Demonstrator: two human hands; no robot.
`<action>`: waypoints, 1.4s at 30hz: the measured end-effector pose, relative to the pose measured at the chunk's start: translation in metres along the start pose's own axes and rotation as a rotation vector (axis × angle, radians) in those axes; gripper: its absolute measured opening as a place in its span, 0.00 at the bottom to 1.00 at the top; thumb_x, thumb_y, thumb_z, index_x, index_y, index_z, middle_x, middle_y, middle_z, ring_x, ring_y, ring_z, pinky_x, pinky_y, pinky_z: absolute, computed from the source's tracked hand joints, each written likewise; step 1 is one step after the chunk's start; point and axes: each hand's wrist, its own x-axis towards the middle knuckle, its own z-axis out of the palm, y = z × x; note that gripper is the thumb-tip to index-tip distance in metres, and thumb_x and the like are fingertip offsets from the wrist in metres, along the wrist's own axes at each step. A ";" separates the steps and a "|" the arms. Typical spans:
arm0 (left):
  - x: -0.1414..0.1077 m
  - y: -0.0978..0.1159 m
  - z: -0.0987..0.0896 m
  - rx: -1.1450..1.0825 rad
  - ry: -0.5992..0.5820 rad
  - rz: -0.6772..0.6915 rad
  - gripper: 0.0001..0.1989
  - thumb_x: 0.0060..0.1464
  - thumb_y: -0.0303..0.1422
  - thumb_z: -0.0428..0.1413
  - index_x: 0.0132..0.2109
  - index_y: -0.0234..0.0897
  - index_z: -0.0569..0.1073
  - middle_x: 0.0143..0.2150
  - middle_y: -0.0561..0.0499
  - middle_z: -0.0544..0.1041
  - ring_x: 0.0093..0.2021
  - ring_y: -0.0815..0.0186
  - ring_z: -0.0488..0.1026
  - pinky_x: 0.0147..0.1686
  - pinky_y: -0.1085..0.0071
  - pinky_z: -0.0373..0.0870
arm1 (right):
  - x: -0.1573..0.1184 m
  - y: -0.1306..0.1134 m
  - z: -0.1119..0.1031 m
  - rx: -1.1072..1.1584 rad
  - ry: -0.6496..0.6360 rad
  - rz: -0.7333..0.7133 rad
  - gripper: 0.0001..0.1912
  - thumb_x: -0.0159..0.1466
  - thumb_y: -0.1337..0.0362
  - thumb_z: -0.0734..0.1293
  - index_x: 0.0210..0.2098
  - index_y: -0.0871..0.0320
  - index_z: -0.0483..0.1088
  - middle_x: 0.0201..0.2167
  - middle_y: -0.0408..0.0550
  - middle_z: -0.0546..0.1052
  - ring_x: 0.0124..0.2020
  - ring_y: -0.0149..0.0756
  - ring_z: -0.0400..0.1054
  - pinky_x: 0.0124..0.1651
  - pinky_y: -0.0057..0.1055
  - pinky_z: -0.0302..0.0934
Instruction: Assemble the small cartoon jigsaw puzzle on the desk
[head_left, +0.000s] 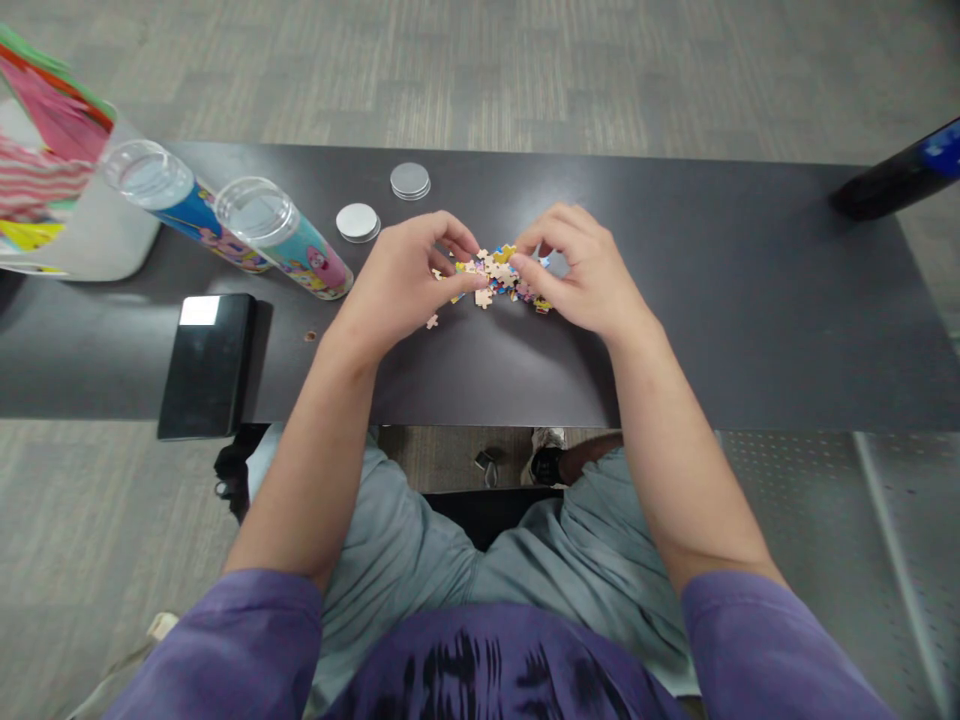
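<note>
A small heap of jigsaw pieces (pixel 496 272) lies on the dark table (pixel 720 300), some showing plain backs and others coloured faces. My left hand (pixel 420 268) curves round the heap's left side, thumb and fingers apart, with pieces between and beneath them. At the right side, my right hand (pixel 576 265) touches the heap with its fingers bent and thumb close to them; what those fingertips hold, if anything, is too small to name. One loose piece (pixel 432 321) rests just below my left hand.
Two clear-topped printed tubes (pixel 289 240) stand left, near two round silver lids (pixel 410 180) (pixel 358 222). A black device (pixel 206 365) lies at the left front edge. Far left is a white bin (pixel 131 215) with colourful contents; a dark bottle (pixel 896 170) stands far right.
</note>
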 end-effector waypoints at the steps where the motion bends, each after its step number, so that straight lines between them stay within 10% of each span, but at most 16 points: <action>1: 0.000 -0.002 -0.005 0.036 0.001 0.017 0.15 0.67 0.39 0.77 0.55 0.42 0.86 0.56 0.45 0.92 0.50 0.53 0.90 0.48 0.56 0.84 | -0.001 0.003 -0.001 -0.016 0.001 0.001 0.35 0.82 0.20 0.68 0.48 0.44 0.83 0.55 0.61 0.89 0.58 0.66 0.78 0.74 0.76 0.71; 7: -0.011 -0.016 -0.032 0.324 -0.049 0.006 0.30 0.60 0.48 0.84 0.63 0.46 0.85 0.66 0.43 0.86 0.64 0.43 0.85 0.68 0.46 0.83 | -0.018 0.009 -0.027 -0.122 -0.049 0.225 0.34 0.76 0.31 0.82 0.62 0.52 0.84 0.64 0.65 0.86 0.59 0.64 0.81 0.72 0.64 0.77; 11: -0.017 -0.024 -0.035 0.419 -0.115 -0.097 0.34 0.58 0.45 0.84 0.66 0.46 0.84 0.68 0.42 0.83 0.52 0.50 0.86 0.63 0.49 0.84 | -0.024 0.005 -0.037 -0.199 -0.171 0.370 0.39 0.66 0.41 0.91 0.67 0.55 0.85 0.67 0.66 0.84 0.53 0.60 0.83 0.69 0.63 0.80; 18: -0.011 -0.025 -0.010 0.430 -0.067 -0.073 0.18 0.69 0.34 0.73 0.63 0.44 0.84 0.65 0.44 0.87 0.46 0.56 0.83 0.57 0.55 0.83 | -0.011 0.007 -0.015 -0.142 -0.196 0.267 0.16 0.75 0.53 0.82 0.58 0.50 0.84 0.63 0.60 0.85 0.50 0.56 0.83 0.62 0.55 0.80; 26: -0.001 -0.003 0.024 0.553 -0.097 0.031 0.39 0.69 0.49 0.82 0.76 0.36 0.83 0.78 0.27 0.81 0.78 0.27 0.76 0.79 0.33 0.77 | -0.008 0.005 -0.013 -0.088 -0.115 0.290 0.07 0.78 0.57 0.75 0.52 0.48 0.85 0.49 0.56 0.91 0.47 0.59 0.84 0.59 0.57 0.79; 30: 0.004 0.004 0.034 0.551 -0.117 0.050 0.27 0.76 0.45 0.76 0.73 0.38 0.86 0.76 0.30 0.84 0.77 0.29 0.78 0.77 0.33 0.78 | -0.013 0.009 -0.023 -0.079 -0.046 0.342 0.08 0.77 0.54 0.76 0.50 0.49 0.85 0.46 0.54 0.91 0.43 0.56 0.82 0.58 0.56 0.80; 36: 0.011 -0.008 0.036 0.466 -0.074 0.112 0.09 0.77 0.33 0.70 0.60 0.41 0.87 0.65 0.39 0.89 0.67 0.38 0.84 0.73 0.41 0.80 | -0.020 0.022 -0.039 -0.110 -0.051 0.326 0.17 0.74 0.50 0.78 0.56 0.52 0.85 0.57 0.58 0.89 0.43 0.50 0.81 0.63 0.57 0.82; 42: 0.014 -0.024 0.030 0.297 0.032 0.127 0.11 0.75 0.24 0.64 0.56 0.45 0.85 0.57 0.45 0.91 0.57 0.51 0.88 0.63 0.53 0.83 | -0.025 0.022 -0.035 -0.126 -0.189 0.351 0.54 0.58 0.42 0.95 0.76 0.52 0.81 0.79 0.66 0.74 0.52 0.58 0.84 0.71 0.65 0.82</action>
